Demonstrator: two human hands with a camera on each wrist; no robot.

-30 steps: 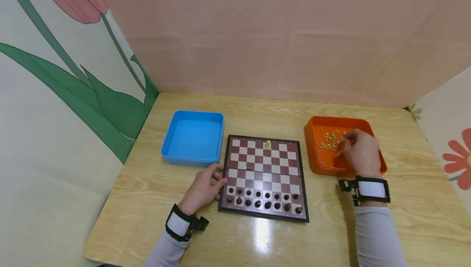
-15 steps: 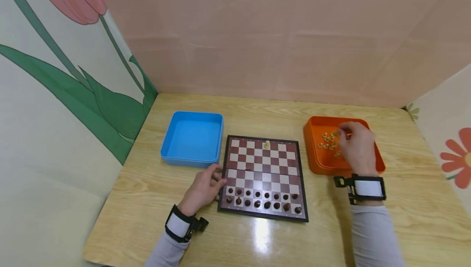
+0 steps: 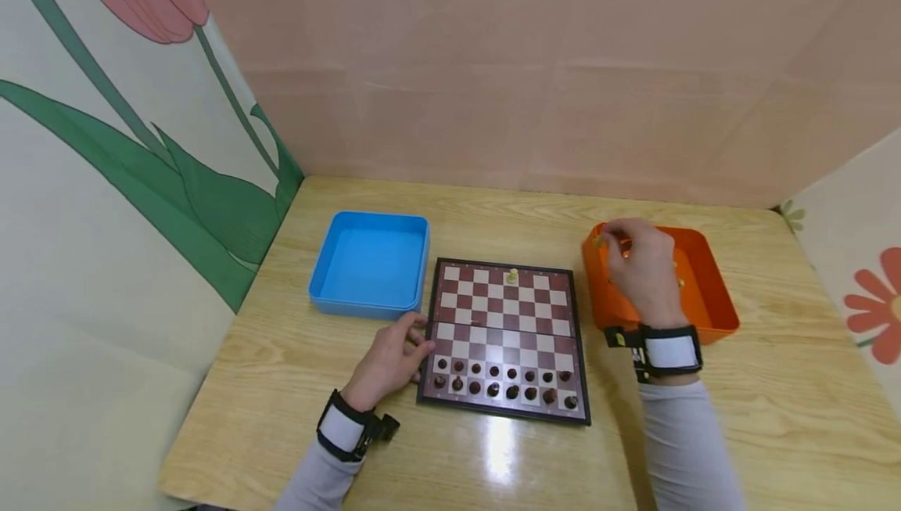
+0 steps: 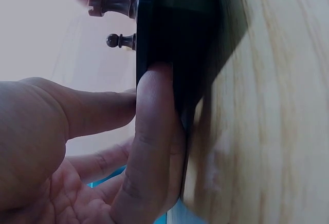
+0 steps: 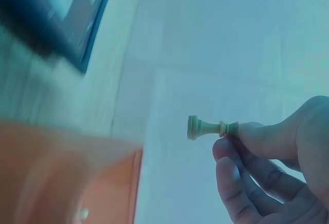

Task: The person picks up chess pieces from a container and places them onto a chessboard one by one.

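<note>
The right hand [image 3: 644, 268] covers most of the pale pieces in the orange tray [image 3: 704, 292]. The pale chess piece [image 5: 208, 127] it pinches is a speck in the head view, its top hidden by fingertips [image 5: 252, 134]. The chessboard [image 4: 175, 44] is cut off at twelve o'clock in the left wrist view and blurred in the right wrist view.

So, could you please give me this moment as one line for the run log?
right hand: pinches light chess piece over orange tray | left hand: touches chessboard edge | blue tray: beside board
</note>
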